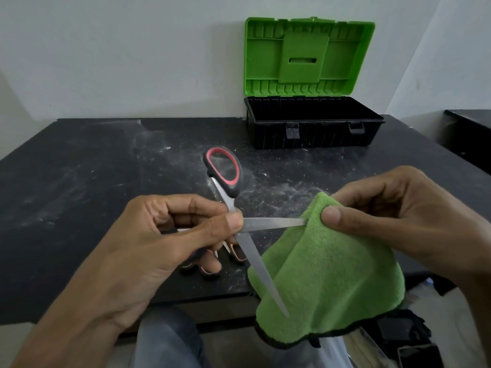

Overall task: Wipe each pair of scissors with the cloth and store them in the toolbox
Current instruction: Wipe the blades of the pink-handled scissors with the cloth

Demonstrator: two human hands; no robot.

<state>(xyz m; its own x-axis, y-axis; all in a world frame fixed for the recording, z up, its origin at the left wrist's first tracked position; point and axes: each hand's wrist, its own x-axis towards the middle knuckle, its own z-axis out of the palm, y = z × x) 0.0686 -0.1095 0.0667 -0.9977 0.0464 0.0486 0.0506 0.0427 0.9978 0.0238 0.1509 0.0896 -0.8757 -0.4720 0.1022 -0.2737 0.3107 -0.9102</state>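
My left hand (170,235) grips an opened pair of scissors (268,224) near the pivot. One blade points right into the green cloth (332,274); the other blade slants down in front of the cloth. My right hand (398,216) pinches the cloth around the tip of the right-pointing blade. A second pair of scissors (225,173) with black and red handles lies on the dark table behind my left hand. Small black handles of another pair (239,254) show below my left fingers. The toolbox (313,134) stands open at the back, its black tray showing nothing inside.
The toolbox's green lid (308,57) leans against the white wall. The dark table (93,181) is dusty with white smears. Its front edge runs below my hands, with my knee in jeans (167,341) underneath. Dark objects (403,333) lie on the floor at lower right.
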